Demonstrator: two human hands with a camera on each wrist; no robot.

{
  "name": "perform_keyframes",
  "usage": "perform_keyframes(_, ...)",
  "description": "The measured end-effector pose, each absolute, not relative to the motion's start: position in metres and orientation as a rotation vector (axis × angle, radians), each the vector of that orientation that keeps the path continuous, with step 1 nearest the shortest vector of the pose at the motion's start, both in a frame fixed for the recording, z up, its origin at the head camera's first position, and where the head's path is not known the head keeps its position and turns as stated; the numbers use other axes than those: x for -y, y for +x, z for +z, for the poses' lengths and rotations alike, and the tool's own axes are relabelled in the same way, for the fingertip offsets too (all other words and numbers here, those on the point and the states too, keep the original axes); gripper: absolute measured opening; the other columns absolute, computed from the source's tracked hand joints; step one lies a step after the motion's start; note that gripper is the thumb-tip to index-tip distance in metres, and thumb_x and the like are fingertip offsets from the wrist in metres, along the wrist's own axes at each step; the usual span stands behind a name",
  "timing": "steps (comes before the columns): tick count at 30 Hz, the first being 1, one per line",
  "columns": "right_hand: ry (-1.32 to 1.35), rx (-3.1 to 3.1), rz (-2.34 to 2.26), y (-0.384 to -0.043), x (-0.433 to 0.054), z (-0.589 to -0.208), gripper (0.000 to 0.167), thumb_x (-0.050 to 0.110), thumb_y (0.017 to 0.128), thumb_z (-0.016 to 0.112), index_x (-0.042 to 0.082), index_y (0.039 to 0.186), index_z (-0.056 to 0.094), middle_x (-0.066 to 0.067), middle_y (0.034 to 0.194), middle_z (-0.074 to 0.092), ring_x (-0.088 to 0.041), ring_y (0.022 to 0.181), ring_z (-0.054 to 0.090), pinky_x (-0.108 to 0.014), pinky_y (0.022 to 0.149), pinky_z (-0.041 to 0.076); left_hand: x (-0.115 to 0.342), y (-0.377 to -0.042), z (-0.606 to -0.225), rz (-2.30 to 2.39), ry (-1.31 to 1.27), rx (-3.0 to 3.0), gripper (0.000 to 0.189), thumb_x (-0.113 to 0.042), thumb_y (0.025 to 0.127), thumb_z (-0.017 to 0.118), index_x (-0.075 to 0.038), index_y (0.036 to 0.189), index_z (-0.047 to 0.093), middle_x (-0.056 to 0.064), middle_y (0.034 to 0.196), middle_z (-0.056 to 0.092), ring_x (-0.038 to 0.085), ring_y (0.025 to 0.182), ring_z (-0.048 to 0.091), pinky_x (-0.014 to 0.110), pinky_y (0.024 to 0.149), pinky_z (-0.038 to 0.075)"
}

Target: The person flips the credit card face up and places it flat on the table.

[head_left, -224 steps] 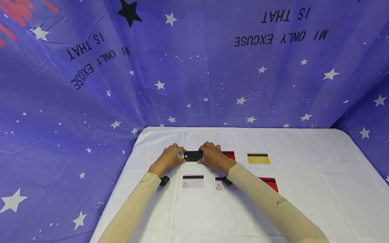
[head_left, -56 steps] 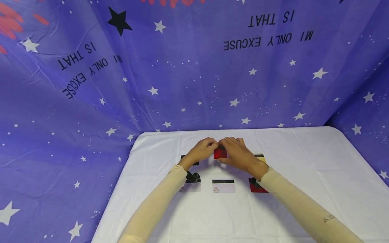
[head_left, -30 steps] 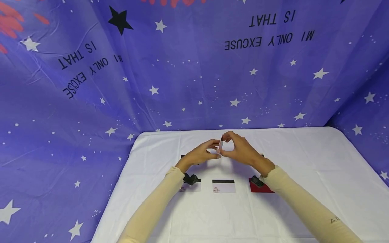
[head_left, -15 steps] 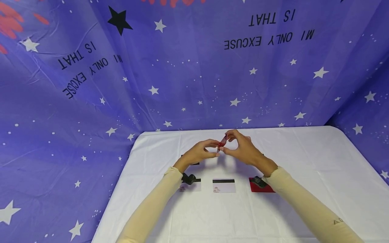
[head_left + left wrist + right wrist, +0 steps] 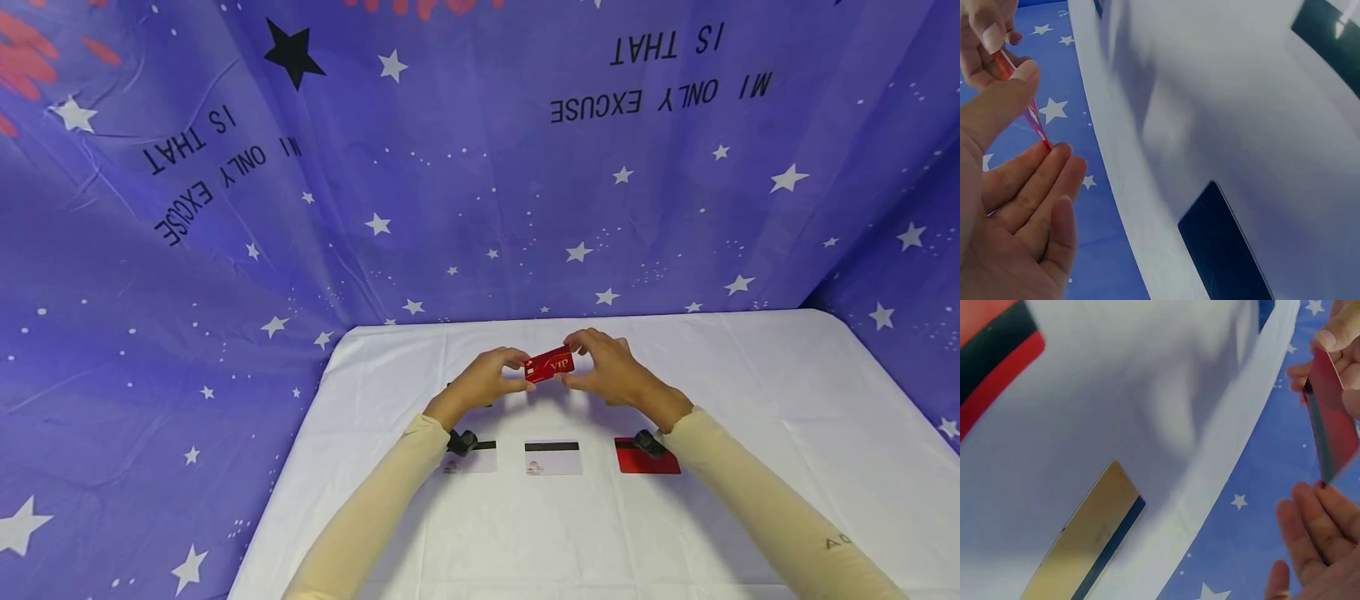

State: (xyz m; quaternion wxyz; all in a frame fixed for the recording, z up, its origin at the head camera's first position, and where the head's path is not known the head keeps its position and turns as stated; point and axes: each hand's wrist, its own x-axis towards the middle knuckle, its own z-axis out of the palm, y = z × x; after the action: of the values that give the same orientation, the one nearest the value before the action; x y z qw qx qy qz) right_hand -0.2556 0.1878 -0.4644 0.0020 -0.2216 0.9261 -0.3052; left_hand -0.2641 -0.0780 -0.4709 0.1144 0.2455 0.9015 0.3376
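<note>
A red bank-style card [image 5: 549, 364] with gold "VIP" lettering and a chip is held up above the table, slightly tilted, its printed face toward the head view. My left hand [image 5: 486, 379] pinches its left end between thumb and fingers. On its right end, my right hand [image 5: 618, 373] grips top and bottom corners. The right wrist view shows the same card's striped back [image 5: 1335, 419]. Below the left hand lies a black card [image 5: 1225, 244], mostly hidden in the head view. A gold card [image 5: 1094, 534] with a dark stripe lies beneath the right hand.
The nearer row on the white tablecloth [image 5: 555, 533] has a pale card [image 5: 474, 461] partly behind the left wrist camera [image 5: 462, 442], another pale card [image 5: 552, 462], and a red striped card [image 5: 637, 463] partly behind the right wrist camera [image 5: 649, 444]. A purple star-patterned curtain [image 5: 465, 183] stands behind.
Earlier both hands were at the black card on the left. They have since moved right, lifted the red card and turned it from edge-on to face the head view.
</note>
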Motion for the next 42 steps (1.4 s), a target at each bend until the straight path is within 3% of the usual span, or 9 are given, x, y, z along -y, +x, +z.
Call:
perform_keyframes(7, -0.737, -2.879, -0.829, -0.261, -0.192, -0.473, 0.057, 0.039, 0.090, 0.082, 0.009, 0.135, 0.067, -0.013, 0.125, 0.068, -0.034, 0.118, 0.063, -0.052, 0.092, 0.036, 0.079, -0.265, -0.477, 0.807, 0.728, -2.714, 0.052, -0.033, 0.096, 0.080, -0.010, 0.139, 0.065, 0.007, 0.133, 0.068, 0.027, 0.121, 0.066, 0.045, 0.102, 0.052)
perform_keyframes(13, -0.790, -2.943, -0.622, -0.260, -0.187, -0.484, 0.056, 0.046, 0.088, 0.084, 0.013, 0.131, 0.071, -0.011, 0.125, 0.068, -0.033, 0.119, 0.063, -0.053, 0.094, 0.039, 0.075, -0.261, -0.483, 0.506, 0.762, -2.851, 0.053, -0.041, 0.092, 0.083, -0.015, 0.136, 0.068, 0.006, 0.132, 0.067, 0.026, 0.125, 0.063, 0.046, 0.109, 0.046)
perform_keyframes(26, -0.774, -2.977, -0.474, -0.258, -0.179, -0.501, 0.058, 0.048, 0.090, 0.082, 0.012, 0.133, 0.071, -0.011, 0.123, 0.066, -0.033, 0.117, 0.063, -0.053, 0.096, 0.042, 0.074, -0.259, -0.491, 0.359, 0.719, -2.915, 0.052, -0.043, 0.090, 0.084, -0.017, 0.134, 0.070, 0.007, 0.133, 0.062, 0.026, 0.124, 0.059, 0.043, 0.109, 0.046)
perform_keyframes(42, -0.734, -2.989, -0.479, -0.254, -0.173, -0.505, 0.056, 0.045, 0.087, 0.086, 0.013, 0.132, 0.073, -0.011, 0.123, 0.066, -0.033, 0.119, 0.063, -0.052, 0.093, 0.041, 0.075, -0.256, -0.492, 0.336, 0.726, -2.939, 0.049, -0.042, 0.088, 0.085, -0.018, 0.129, 0.073, 0.005, 0.120, 0.061, 0.023, 0.111, 0.058, 0.041, 0.099, 0.047)
